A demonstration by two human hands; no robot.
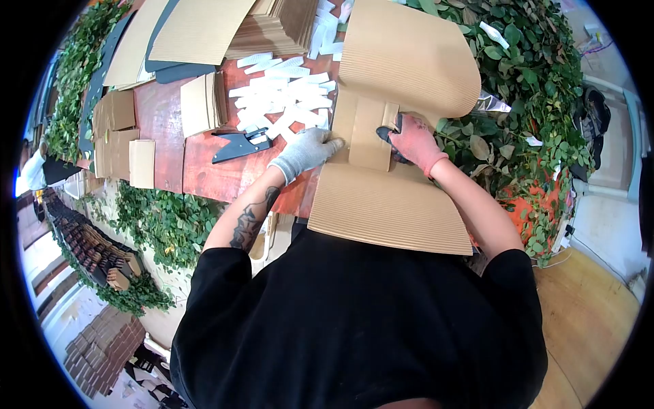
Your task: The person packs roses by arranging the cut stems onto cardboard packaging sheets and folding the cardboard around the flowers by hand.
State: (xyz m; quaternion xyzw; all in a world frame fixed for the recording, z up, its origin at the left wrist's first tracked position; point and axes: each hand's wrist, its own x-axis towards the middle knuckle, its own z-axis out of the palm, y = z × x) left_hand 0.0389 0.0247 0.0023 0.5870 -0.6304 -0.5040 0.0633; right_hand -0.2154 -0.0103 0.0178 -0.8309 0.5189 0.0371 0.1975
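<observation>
A large corrugated cardboard sheet lies before me, its broad ribbed ends joined by a narrower middle. Across that middle sits a smaller folded cardboard piece. My right hand, in a red glove with dark fingertips, is closed at the smaller piece's right edge; its grip is partly hidden. In a grey glove, my left hand rests with fingers stretched at the sheet's left edge, thumb on the cardboard. Just left of it lies a black stapler.
White paper strips are heaped on the red table. Cardboard stacks stand behind and to the left. Leafy stems crowd the right side. More foliage hangs below the table's left edge.
</observation>
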